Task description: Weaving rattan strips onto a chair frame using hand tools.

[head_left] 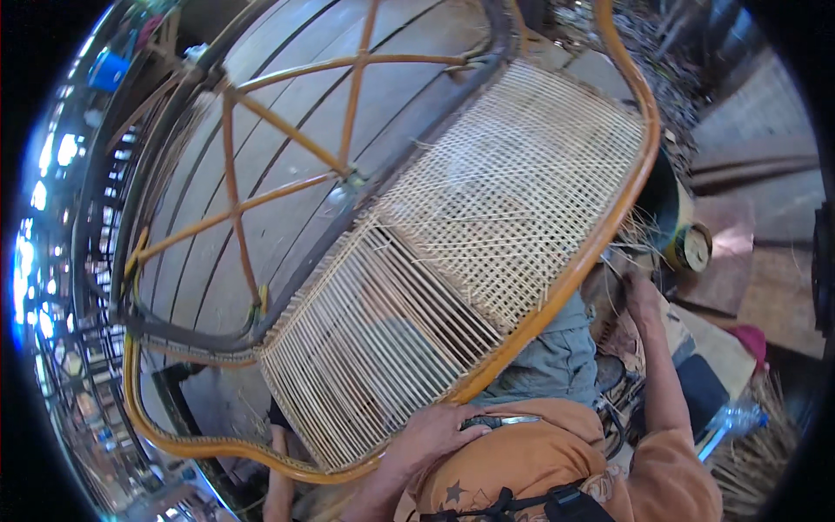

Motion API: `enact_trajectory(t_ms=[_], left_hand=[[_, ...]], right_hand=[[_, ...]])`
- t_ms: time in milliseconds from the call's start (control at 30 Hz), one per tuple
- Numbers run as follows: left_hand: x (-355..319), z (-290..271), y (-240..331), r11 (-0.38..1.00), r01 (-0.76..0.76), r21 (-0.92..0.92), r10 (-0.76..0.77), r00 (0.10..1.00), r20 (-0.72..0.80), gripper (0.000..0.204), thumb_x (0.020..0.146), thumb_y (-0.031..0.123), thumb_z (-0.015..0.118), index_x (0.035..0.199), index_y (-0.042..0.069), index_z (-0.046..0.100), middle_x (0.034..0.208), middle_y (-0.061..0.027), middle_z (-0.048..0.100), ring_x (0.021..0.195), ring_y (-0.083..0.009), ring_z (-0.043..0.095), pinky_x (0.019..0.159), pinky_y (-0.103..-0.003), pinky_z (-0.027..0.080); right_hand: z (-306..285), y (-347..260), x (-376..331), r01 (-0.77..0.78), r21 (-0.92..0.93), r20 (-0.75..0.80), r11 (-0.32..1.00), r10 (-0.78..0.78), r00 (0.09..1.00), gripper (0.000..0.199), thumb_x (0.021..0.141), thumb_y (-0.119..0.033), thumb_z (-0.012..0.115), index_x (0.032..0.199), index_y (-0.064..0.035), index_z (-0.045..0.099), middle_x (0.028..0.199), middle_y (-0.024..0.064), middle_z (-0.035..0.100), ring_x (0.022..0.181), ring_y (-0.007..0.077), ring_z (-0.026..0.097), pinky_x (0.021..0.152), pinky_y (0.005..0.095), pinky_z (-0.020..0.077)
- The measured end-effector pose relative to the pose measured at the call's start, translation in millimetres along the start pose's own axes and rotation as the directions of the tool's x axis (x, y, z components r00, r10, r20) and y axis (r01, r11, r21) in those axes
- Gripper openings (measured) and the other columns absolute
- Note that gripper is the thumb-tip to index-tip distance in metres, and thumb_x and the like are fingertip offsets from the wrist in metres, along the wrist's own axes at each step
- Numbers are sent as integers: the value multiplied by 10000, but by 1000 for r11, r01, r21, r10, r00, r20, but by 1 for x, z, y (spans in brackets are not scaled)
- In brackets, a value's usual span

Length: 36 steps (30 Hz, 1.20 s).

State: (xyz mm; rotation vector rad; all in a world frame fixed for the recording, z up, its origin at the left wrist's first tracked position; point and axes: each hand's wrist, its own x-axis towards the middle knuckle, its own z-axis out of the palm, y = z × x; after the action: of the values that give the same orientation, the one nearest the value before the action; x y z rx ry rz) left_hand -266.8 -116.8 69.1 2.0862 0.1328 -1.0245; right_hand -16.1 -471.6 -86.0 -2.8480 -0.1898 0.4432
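Note:
A rattan seat frame (648, 157) with a bent, orange-brown rim slants across my lap. Its far right half carries a close cane weave (522, 165); on the near left half, parallel cane strands (365, 348) run with gaps between them. Along the near rim rests my left hand (435, 432), closed on a small knife (513, 420) with a dark handle, its blade pointing right. My right hand (644, 298) is off to the right below the rim, fingers curled beside thin loose strips; what they hold is too small to make out.
Crossed rattan poles (348, 165) brace the part left of the seat. At right stand a yellowish round container (694, 248), a clear plastic bottle (739, 416) and a pile of cane strips (757, 470). A blue container (108, 70) shows far left.

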Motion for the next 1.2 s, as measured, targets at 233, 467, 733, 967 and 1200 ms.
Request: enact_trajectory(t_ms=[233, 467, 733, 967, 1200], left_hand=[[-9, -9, -44, 595, -63, -801, -54, 992, -117, 544, 870, 563, 506, 966, 36, 601, 792, -53, 588, 729, -153, 556, 670, -285, 442], [16, -29, -70, 396, -317, -862, -123, 912, -391, 636, 804, 665, 529, 804, 31, 572, 699, -4, 518, 613, -86, 471, 610, -229, 394], [13, 16, -31, 250, -216, -944, -143, 956, -257, 527, 910, 471, 507, 1036, -33, 596, 792, -44, 560, 733, -134, 519, 670, -268, 420], [19, 17, -31, 655, -225, -721, -99, 921, -377, 427, 914, 333, 545, 1170, -9, 540, 919, -95, 585, 839, -168, 559, 773, -298, 454], [21, 19, -29, 708, -299, -640, -62, 876, -478, 429, 911, 386, 540, 1164, 39, 546, 882, -160, 625, 792, -251, 632, 719, -326, 491]], right_hand=[[-56, -21, -47, 51, 125, -138, 991, -33, 990, 161, 855, -98, 546, 976, -10, 604, 780, 149, 607, 706, 270, 595, 659, 345, 459], [-75, -168, -31, 324, 536, -229, 780, -235, 945, 144, 865, -128, 591, 930, 0, 593, 711, 2, 528, 653, 82, 465, 597, 232, 405], [5, -351, 50, 307, 409, 309, 860, -446, 840, 238, 815, -242, 631, 854, -14, 575, 778, 142, 613, 700, 248, 581, 665, 361, 461], [37, -371, 68, 416, 189, 435, 889, -456, 777, 298, 766, -292, 689, 881, -33, 598, 793, 157, 632, 768, 305, 613, 706, 401, 466], [41, -382, 68, 352, -26, 407, 936, -312, 858, 393, 743, -397, 712, 849, -27, 629, 828, 159, 642, 801, 328, 624, 725, 422, 477]])
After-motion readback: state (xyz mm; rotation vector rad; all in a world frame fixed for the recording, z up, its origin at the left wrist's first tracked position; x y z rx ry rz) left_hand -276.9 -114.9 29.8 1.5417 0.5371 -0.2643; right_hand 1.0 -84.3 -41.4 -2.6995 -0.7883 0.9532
